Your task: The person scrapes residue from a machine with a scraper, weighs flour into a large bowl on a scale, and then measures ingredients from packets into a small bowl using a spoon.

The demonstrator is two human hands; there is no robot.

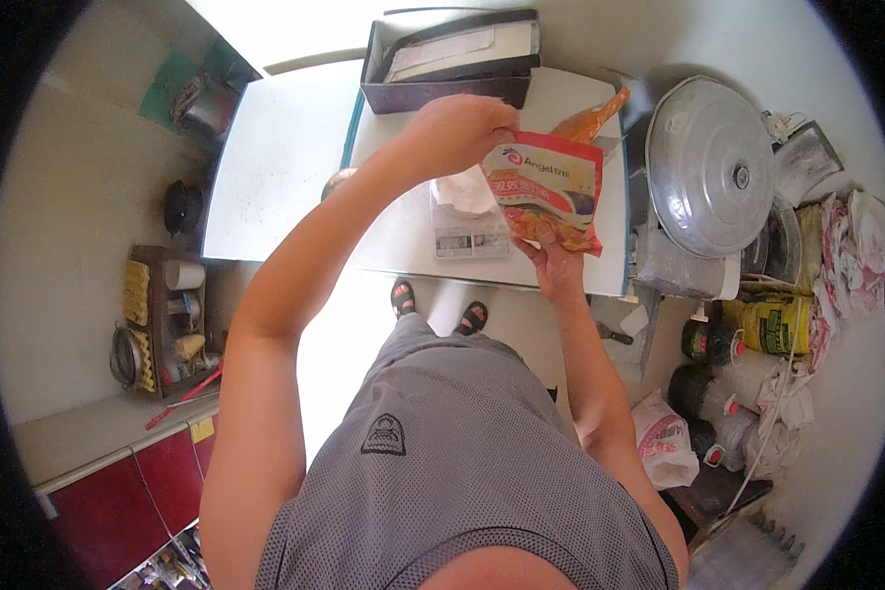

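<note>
A red and cream Angel packet (pixel 549 184) is held up between both hands over the white table (pixel 398 236). My left hand (pixel 479 125) pinches its upper left corner from above. Around the lower edge, the fingers and thumb of my right hand (pixel 557 265) grip the packet. Below and to the left of it, a digital kitchen scale (pixel 472 243) lies on the table, with a pale, whitish thing (pixel 463 193) on its platform, partly hidden by the packet. Behind the packet lies an orange plastic bag (pixel 590 118).
A dark open box (pixel 446 96) holding flat items stands at the table's back. Part of a round object (pixel 337 181) shows beside my left forearm. At right are a large metal lid (pixel 710 168), plastic bottles (pixel 708 341) and bags. A shelf unit (pixel 164 317) stands left.
</note>
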